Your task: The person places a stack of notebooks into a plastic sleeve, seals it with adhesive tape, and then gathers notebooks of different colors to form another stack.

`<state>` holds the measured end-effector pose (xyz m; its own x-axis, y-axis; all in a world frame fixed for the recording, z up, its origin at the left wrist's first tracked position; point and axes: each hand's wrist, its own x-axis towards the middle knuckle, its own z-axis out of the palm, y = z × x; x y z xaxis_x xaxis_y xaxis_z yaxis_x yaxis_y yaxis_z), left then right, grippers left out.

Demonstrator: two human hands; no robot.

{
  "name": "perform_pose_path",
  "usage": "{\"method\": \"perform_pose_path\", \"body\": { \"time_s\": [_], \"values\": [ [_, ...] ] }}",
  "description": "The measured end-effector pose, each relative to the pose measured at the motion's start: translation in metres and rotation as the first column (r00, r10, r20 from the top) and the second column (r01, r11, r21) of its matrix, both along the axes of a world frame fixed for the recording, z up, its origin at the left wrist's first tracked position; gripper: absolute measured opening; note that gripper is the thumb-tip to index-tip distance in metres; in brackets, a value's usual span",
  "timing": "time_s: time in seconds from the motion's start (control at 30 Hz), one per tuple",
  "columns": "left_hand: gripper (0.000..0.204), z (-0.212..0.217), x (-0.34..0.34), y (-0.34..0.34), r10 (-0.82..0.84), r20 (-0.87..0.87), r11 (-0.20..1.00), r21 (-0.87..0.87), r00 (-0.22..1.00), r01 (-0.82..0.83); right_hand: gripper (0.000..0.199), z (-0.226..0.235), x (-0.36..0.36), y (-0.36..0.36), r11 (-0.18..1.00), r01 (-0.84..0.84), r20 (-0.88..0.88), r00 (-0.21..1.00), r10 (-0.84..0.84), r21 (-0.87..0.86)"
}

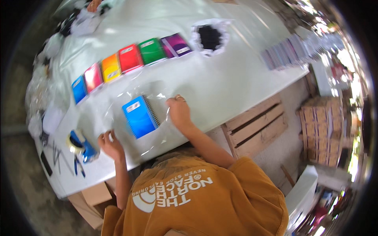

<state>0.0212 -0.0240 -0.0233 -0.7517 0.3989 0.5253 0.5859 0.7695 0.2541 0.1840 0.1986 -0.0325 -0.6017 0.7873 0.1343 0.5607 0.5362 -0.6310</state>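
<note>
A blue spiral notebook [138, 117] lies with its wire binding to the right on a sheet of clear plastic film [151, 148] spread over the table. To the right of the notebook, my right hand [179, 112] is closed on the film's edge. My left hand [111, 145], fingers curled, pinches the film at the notebook's lower left. Neither hand touches the notebook. Left of my left hand stands a blue tape dispenser [83, 146] with a roll of tape, and beside it lie blue-handled pliers [79, 166].
Across the white table [236, 78] runs a row of several coloured notebooks [130, 59]. A white bag of black pieces [209, 37] stands beyond them. At the far right are stacked notebooks [285, 53]; off the table stand a wooden pallet [258, 126] and piled cartons [322, 129].
</note>
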Motion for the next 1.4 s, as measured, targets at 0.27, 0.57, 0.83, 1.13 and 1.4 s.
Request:
{"method": "perform_pose_path", "body": {
  "time_s": [0.27,0.57,0.83,1.13,1.4],
  "values": [
    [0.026,0.059,0.005,0.013,-0.178,0.920,0.983,0.151,0.348,0.103,0.024,0.046,-0.014,-0.005,0.850,-0.098,-0.249,0.968,-0.040,-0.517],
    [0.014,0.045,-0.005,0.039,-0.682,0.646,0.731,0.585,0.344,0.350,0.014,0.027,-0.027,-0.013,0.761,-0.521,-0.505,0.810,0.298,-0.388],
    [0.064,0.034,0.041,0.072,-0.499,0.688,0.749,0.037,0.527,0.661,0.022,0.001,-0.041,-0.043,0.741,-0.535,-0.618,0.758,0.209,-0.405],
    [0.052,0.012,-0.047,0.099,-0.334,0.275,0.942,0.123,0.902,0.311,0.019,0.014,-0.043,-0.038,0.838,-0.545,-0.045,0.836,0.546,0.030],
    [0.028,0.069,-0.054,0.143,-0.348,0.424,0.890,-0.130,0.836,0.437,0.017,0.021,-0.043,-0.035,0.840,-0.538,0.028,0.843,0.538,0.063]
  ]
}}
